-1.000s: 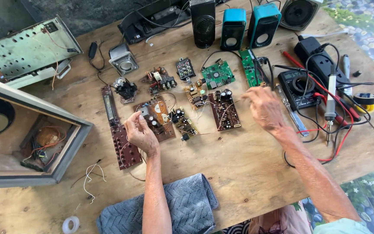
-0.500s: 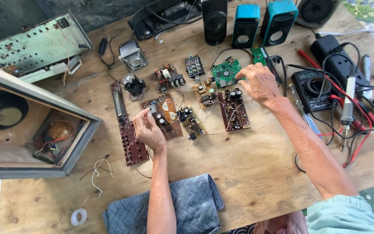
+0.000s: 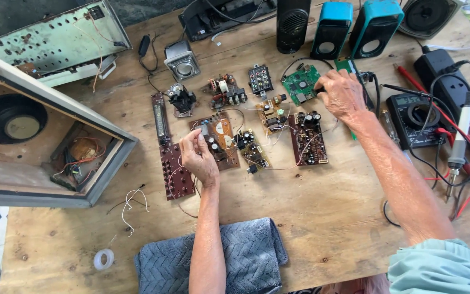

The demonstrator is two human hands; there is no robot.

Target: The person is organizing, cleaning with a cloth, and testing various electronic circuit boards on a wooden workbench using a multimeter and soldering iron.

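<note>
While your left hand [image 3: 199, 158] rests over the brown circuit board [image 3: 218, 139] in the middle of the worktop [image 3: 311, 218], its fingers are curled and pinch what looks like a thin wire just above the board. Your right hand [image 3: 341, 95] has travelled up and left since a second ago, when it hovered open over the dark red board [image 3: 308, 139]; now it sits at the right edge of the green circuit board [image 3: 300, 84], fingers bent onto it, though whether they grip it I cannot tell. So the work seems to have shifted from the red board to the green one. Beside your right wrist lies the black meter [image 3: 417, 117], with the soldering iron [image 3: 458, 144] further right. The open speaker cabinet [image 3: 44, 141] stands well to your left, and the grey cloth [image 3: 246, 256] lies near you.
</note>
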